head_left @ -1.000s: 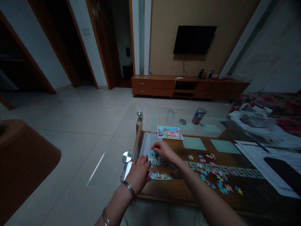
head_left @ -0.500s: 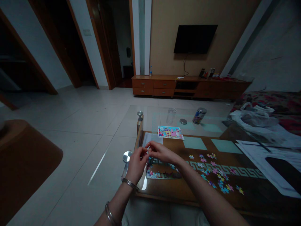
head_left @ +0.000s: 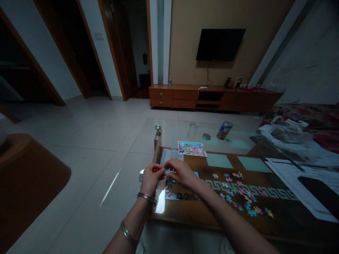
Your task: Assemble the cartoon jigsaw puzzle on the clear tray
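My left hand (head_left: 153, 178), with two metal bangles on its wrist, is closed in a pinch above the left end of the glass table. What its fingertips hold is too small to make out. Close beside it, my right hand (head_left: 181, 173) has thumb and forefinger apart, the forefinger near the left fingertips. Below both hands lies a partly assembled jigsaw puzzle (head_left: 185, 196), much of it covered by the right hand and forearm. Loose puzzle pieces (head_left: 249, 203) are scattered to the right. A colourful cartoon picture card (head_left: 192, 149) lies beyond the hands.
Toward the table's far side stand a clear jar (head_left: 192, 130), a round metal lid (head_left: 206, 136) and a printed can (head_left: 224, 130). At the right are papers (head_left: 288, 176), a dark phone-like object (head_left: 319, 194) and plastic bags (head_left: 288, 135). A brown stool-like seat (head_left: 34, 176) is at left.
My right thumb and forefinger have spread apart from their closed position at the left fingertips. My left hand has shifted slightly left, and more of the puzzle shows.
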Available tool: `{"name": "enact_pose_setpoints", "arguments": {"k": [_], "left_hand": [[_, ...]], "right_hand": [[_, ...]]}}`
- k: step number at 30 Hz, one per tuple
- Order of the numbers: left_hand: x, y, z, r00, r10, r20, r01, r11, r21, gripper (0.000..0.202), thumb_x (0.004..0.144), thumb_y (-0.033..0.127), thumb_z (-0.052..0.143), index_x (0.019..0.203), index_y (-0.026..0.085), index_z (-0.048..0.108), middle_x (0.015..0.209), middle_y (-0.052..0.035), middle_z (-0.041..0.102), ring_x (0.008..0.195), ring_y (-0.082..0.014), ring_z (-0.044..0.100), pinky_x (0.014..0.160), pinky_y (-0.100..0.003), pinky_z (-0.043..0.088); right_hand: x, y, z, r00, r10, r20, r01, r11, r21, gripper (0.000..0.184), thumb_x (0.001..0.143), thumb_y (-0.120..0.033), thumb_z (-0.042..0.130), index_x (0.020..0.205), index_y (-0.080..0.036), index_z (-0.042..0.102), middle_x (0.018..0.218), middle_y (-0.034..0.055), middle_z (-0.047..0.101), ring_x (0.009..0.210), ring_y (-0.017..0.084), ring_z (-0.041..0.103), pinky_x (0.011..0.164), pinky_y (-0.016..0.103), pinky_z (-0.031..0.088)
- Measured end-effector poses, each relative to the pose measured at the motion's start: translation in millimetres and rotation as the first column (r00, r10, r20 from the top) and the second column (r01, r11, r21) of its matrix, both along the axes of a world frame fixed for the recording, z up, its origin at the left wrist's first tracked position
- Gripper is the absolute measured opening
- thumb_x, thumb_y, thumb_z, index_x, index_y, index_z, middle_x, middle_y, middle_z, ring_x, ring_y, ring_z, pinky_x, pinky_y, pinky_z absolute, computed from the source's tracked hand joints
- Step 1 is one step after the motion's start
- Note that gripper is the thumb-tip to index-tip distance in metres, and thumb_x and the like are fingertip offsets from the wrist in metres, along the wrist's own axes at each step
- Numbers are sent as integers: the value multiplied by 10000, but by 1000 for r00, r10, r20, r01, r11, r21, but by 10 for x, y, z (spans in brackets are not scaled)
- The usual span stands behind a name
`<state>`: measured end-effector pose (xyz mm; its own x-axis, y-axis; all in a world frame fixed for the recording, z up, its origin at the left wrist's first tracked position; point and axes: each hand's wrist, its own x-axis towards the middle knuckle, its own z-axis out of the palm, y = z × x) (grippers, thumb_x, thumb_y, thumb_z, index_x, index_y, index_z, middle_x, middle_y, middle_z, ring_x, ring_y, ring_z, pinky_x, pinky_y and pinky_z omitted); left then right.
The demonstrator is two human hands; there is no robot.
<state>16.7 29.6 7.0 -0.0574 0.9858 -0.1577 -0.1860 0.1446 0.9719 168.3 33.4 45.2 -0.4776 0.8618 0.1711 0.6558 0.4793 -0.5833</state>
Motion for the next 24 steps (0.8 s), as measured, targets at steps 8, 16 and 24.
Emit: {"name": "enact_pose_setpoints", "arguments": {"k": [8, 16, 24], "left_hand": [[133, 34, -133, 999, 37, 11, -37, 998, 41, 312, 538, 347, 741, 663, 174, 514, 501, 78, 501, 470, -81, 506, 491, -208, 421], [61, -58, -73, 898, 25, -438, 79, 973, 218, 82, 688, 130, 602, 748, 185, 587, 762, 5, 605, 772, -156, 570, 744, -294, 456], [8, -228, 8, 321, -128, -939, 458, 888, 36, 182, 748, 56, 531, 819, 185, 638, 920, -52, 666, 958, -223, 578, 853, -355, 407]], "right_hand": [[32, -111, -27, 977, -97, 192, 65, 984, 167, 127, 819, -165, 609, 945, -152, 617, 952, 91, 635, 888, 204, 549, 757, 301, 421], [75, 33, -188, 946, -189, 263, 180, 982, 59, 166, 802, -145, 614, 965, -147, 647, 985, 106, 656, 925, 217, 580, 794, 304, 421], [106, 190, -327, 907, -191, 376, 234, 970, -72, 212, 736, -142, 678, 945, -152, 714, 970, 133, 700, 908, 276, 630, 727, 299, 428]]}}
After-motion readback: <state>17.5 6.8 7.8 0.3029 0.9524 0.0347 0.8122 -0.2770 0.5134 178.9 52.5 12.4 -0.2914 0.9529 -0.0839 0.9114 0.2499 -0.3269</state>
